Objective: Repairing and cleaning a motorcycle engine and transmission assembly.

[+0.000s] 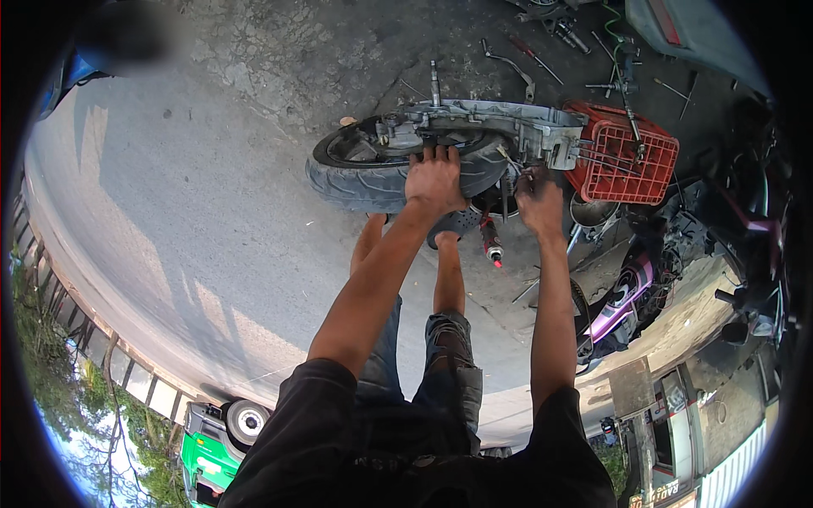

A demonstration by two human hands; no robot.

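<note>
A scooter rear wheel with a black tyre (356, 182) and its grey engine and swingarm unit (491, 123) lies on the concrete ground in front of me. My left hand (434, 179) rests flat on the tyre's top, fingers spread toward the metal casing. My right hand (539, 201) grips a part at the engine's right end, next to hanging wires; what it holds is hidden by the fingers. My bare legs and feet stand just under the wheel.
A red plastic crate (627, 157) sits against the engine's right end. Wrenches and screwdrivers (517, 63) lie scattered behind. A red-tipped tool (491, 241) lies by my foot. A purple scooter body (627, 292) and other motorcycle parts stand to the right.
</note>
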